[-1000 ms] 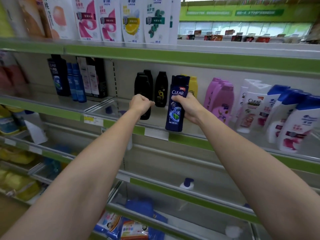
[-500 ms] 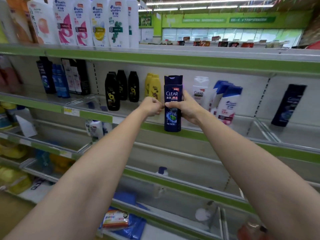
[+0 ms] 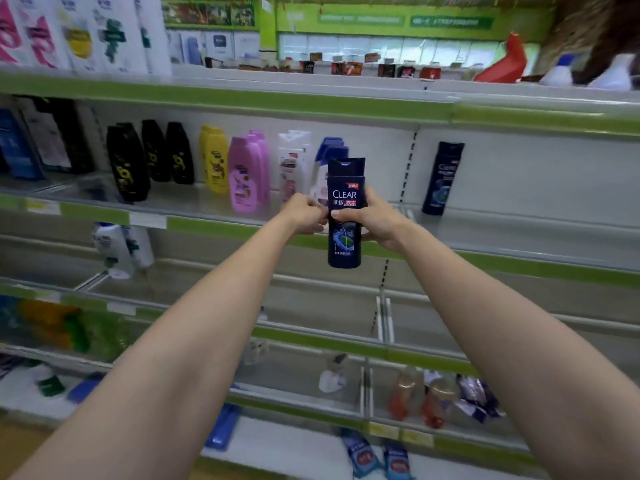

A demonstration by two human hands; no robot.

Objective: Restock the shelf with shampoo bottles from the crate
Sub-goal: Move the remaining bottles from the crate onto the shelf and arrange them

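A dark blue Clear shampoo bottle [image 3: 345, 199] stands upright in the air in front of the middle shelf [image 3: 519, 230]. My right hand [image 3: 375, 221] grips it around the middle, thumb across the label. My left hand [image 3: 304, 214] is curled against the bottle's left side; its fingertips are hidden, so its hold on the bottle is unclear. A second dark Clear bottle [image 3: 443, 178] stands alone on the same shelf to the right. The crate is out of view.
On the middle shelf to the left stand black bottles [image 3: 128, 164], yellow bottles [image 3: 213, 159], pink bottles [image 3: 246, 174] and white-and-blue bottles [image 3: 294, 161]. Bare shelf lies on both sides of the lone Clear bottle. Lower shelves hold scattered bottles and packets.
My view and both hands have shifted right along the shelf with the bottle. The lone Clear bottle on the right has come closer. My left hand stays at the bottle's side.
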